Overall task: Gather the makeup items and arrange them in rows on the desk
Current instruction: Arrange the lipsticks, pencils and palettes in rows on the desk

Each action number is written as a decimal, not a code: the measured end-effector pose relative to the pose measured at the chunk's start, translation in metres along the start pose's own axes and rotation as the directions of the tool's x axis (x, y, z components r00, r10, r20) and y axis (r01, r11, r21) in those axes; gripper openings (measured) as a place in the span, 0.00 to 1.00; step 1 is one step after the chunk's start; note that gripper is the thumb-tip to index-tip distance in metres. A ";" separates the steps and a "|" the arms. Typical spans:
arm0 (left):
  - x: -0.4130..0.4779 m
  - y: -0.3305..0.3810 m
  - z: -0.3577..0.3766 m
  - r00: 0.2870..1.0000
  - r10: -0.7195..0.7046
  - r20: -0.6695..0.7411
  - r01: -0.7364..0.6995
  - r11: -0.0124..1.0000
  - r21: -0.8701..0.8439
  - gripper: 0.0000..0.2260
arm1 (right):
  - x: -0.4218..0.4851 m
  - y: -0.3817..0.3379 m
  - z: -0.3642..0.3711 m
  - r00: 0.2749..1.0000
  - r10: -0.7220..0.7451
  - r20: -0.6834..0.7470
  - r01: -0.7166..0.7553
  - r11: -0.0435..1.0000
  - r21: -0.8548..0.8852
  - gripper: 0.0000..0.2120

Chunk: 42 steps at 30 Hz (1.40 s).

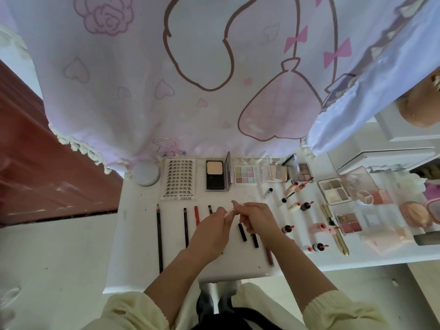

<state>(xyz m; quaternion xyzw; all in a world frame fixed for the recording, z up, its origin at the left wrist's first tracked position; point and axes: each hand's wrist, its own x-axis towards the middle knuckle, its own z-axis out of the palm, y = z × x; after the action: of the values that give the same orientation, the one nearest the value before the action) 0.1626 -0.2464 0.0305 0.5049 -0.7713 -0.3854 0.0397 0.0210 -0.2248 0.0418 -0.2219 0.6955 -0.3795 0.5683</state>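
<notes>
Powder (212,168) is shown in an open compact (215,184) beyond the grip; a slim pale stick (229,211) is pinched by curled fingers of left hand (214,226) and right hand (258,217).

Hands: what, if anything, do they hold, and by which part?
Left hand and right hand both pinch a small pale stick with fingertips; the grip hides most of it.

Up top, a pale pink cloth (133,96) printed with a rose (107,14) and bows (296,39), cream fringe (78,145) along its lower edge. Just right of it, a lilac-blue cloth (371,96). Far left, a red-brown wooden panel (35,163) above pale floor (52,258). Far right, white boxes (390,158) near a tan round object (419,108).
</notes>
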 end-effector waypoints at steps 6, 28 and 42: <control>-0.003 0.001 0.006 1.000 0.019 -0.018 -0.018 0.998 0.060 0.16 | -0.004 0.002 -0.002 1.000 -0.016 0.009 0.017 1.000 -0.001 0.16; 0.001 0.001 -0.013 0.993 0.066 0.097 -0.080 0.986 0.144 0.18 | -0.001 -0.004 -0.008 0.989 0.125 0.080 -0.135 0.981 0.139 0.12; 0.015 0.012 -0.027 0.960 -0.186 0.208 0.256 0.886 -0.387 0.19 | -0.013 -0.010 -0.007 0.992 -0.120 0.036 0.118 0.991 0.059 0.22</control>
<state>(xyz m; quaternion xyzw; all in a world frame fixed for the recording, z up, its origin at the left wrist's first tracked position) 0.1583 -0.2715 0.0525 0.5362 -0.6110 -0.5812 0.0366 0.0164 -0.2194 0.0581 -0.2543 0.6587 -0.4279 0.5642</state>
